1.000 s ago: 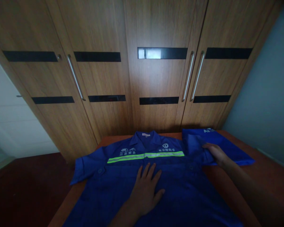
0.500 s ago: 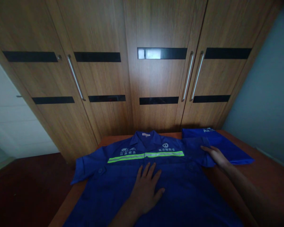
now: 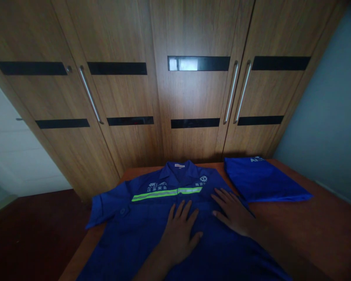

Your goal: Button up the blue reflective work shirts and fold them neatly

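A blue short-sleeved work shirt [image 3: 146, 230] lies front up on the table, its collar at the far end and a yellow-green reflective strip [image 3: 155, 194] across the chest. My left hand [image 3: 179, 232] rests flat on the middle of it, fingers spread. On the chest's right side, my right hand [image 3: 232, 212] also lies flat, covering the end of the strip and part of the white lettering. The right sleeve is turned in, mostly hidden under that hand and forearm. The left sleeve [image 3: 105, 207] stays stretched out to the side. Neither hand grips anything.
A folded blue cloth item [image 3: 263, 181] with white letters lies at the table's back right. Behind the reddish-brown table [image 3: 310, 226] stands a wooden wardrobe [image 3: 190, 144] with long metal handles. A dark red floor [image 3: 38, 230] shows at the left.
My right hand has moved left from the right sleeve onto the chest, and that sleeve has been folded inward. The blue cloth item behind it is now uncovered. My left hand has stayed put.
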`<state>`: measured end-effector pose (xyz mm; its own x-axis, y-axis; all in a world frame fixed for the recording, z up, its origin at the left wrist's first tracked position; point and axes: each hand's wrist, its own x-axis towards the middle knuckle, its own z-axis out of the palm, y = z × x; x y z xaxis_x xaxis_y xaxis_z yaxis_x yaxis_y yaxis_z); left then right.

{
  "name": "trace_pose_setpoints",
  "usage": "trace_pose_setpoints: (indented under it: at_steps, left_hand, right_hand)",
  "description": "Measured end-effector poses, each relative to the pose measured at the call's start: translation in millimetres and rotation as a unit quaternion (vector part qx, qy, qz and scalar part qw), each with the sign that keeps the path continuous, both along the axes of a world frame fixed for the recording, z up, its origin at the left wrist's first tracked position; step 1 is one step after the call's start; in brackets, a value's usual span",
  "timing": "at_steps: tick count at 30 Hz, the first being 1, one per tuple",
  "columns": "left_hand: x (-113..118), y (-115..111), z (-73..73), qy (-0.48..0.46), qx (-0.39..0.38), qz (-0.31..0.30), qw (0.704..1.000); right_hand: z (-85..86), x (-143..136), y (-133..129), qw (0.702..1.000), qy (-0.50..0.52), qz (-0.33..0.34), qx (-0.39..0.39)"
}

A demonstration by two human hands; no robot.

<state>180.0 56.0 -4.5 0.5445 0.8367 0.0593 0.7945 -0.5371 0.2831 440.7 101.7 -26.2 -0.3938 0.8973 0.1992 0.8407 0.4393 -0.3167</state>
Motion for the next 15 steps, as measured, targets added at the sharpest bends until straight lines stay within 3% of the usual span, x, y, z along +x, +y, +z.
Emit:
trace_pose_setpoints:
  at_steps: [4,10,12,15]
  left_hand:
    - [0,0,-1.3,-0.002,-0.002,-0.003,1.0]
    - [-3,2,7.4,-0.025,-0.023,-0.002,0.999]
    - [-12,6,14.4,-0.047,-0.016,0.022,0.999]
    - [-43,17,27.0,-0.054,0.024,0.115,0.992]
  right_hand:
    - [-15.3,-4,-7,0.998,-0.062,-0.009,0.018]
    - [-16.0,2,-4,0.998,-0.06,0.0,0.032]
    - [-17.1,3,-3,0.998,-0.057,0.0,0.033]
    - [-19.3,7,-4,0.998,-0.048,-0.002,0.033]
